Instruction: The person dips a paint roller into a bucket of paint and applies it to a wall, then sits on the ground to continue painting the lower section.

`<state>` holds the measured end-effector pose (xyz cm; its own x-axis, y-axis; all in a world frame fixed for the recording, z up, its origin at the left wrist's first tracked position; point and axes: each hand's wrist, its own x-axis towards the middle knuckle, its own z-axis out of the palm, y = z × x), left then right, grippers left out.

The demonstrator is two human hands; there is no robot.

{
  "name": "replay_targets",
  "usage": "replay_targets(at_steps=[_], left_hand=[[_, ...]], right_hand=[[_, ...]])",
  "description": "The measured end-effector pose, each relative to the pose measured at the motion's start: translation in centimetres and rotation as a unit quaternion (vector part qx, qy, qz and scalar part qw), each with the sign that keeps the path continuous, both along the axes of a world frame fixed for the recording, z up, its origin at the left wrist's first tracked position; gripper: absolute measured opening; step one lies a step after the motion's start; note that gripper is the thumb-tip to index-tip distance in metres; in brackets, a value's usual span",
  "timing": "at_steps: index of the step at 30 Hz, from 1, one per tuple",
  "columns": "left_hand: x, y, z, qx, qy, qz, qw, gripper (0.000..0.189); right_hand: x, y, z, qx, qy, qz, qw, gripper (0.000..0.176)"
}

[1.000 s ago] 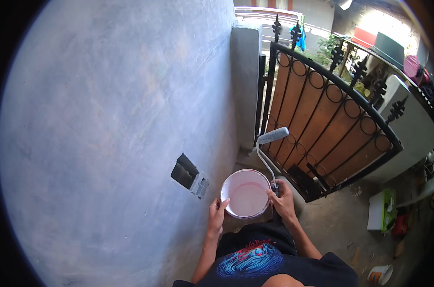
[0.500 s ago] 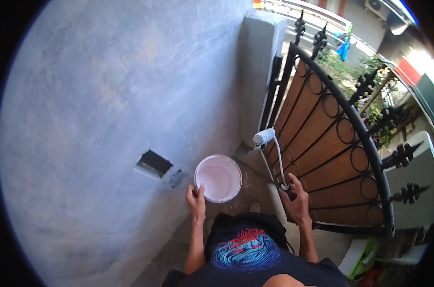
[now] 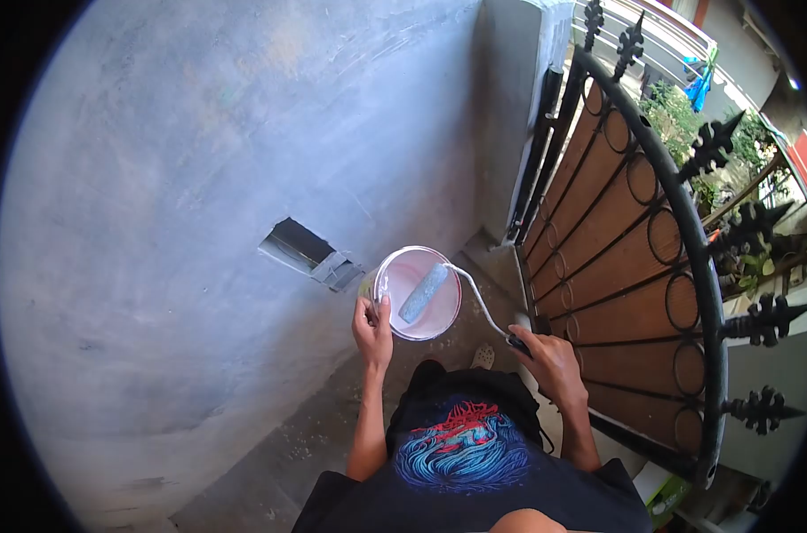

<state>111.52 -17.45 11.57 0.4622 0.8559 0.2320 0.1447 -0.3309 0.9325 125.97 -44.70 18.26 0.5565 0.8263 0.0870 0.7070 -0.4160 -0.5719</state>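
My left hand grips the bucket on its left side, thumb at the rim, fingers around the outside, probably to steady it while the open top faces me. My right hand is closed around the black handle of the paint roller, right of the bucket. Gripping there likely leaves the fingers clear of the pinkish-white coating inside.

The bent wire frame crosses the bucket's right rim, so the sleeve sits slantwise within the opening while my hand is outside. Can't tell if the sleeve touches the bottom. The hands are well apart, one per thing, which seems to let the roller move separately from the bucket.

Further out: rough grey wall left of the bucket, with a rectangular opening near it, on the upper left. Pillar beyond, upper right. Gate with black bars and brown panels to the right. Shoe on the floor, below and right of the bucket.
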Motion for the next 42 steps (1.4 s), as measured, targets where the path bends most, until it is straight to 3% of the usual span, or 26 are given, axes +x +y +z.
replay_targets(at_steps=[8,12,19,25,27,29,31,42], left_hand=[[-4.2,-2.7,0.4,0.014,0.021,-0.109,0.994,0.039],[-6.9,-4.6,-1.0,0.027,0.019,-0.154,0.988,0.039],[-13.2,-10.0,-2.4,-0.008,0.026,-0.25,0.968,0.038],[-16.0,-16.5,-2.9,0.017,0.077,-0.318,0.945,0.037],[-15.6,-18.9,-3.0,0.038,0.078,-0.334,0.939,0.037],[-15.5,-21.4,-3.0,0.032,0.054,-0.378,0.924,0.035],[-15.8,-24.6,-2.6,0.041,0.069,-0.406,0.91,0.035],[-14.9,-43.9,-3.2,0.041,0.093,-0.523,0.846,0.035]], right_hand=[[-7.7,-2.5,-0.1,-0.017,-0.041,-0.029,0.999,0.043],[-13.3,-4.0,-1.5,-0.027,-0.067,-0.084,0.994,0.046],[-24.6,-8.6,-5.2,-0.075,-0.028,-0.241,0.967,0.032],[-31.8,-13.8,-7.9,-0.067,-0.062,-0.344,0.935,0.029],[-32.8,-15.8,-7.7,-0.11,-0.055,-0.346,0.93,0.026],[-33.6,-18.1,-8.1,-0.092,-0.119,-0.376,0.914,0.02],[-34.6,-20.6,-7.8,-0.159,-0.092,-0.371,0.91,0.019],[-40.4,-36.4,-9.4,-0.134,-0.056,-0.532,0.834,0.016]])
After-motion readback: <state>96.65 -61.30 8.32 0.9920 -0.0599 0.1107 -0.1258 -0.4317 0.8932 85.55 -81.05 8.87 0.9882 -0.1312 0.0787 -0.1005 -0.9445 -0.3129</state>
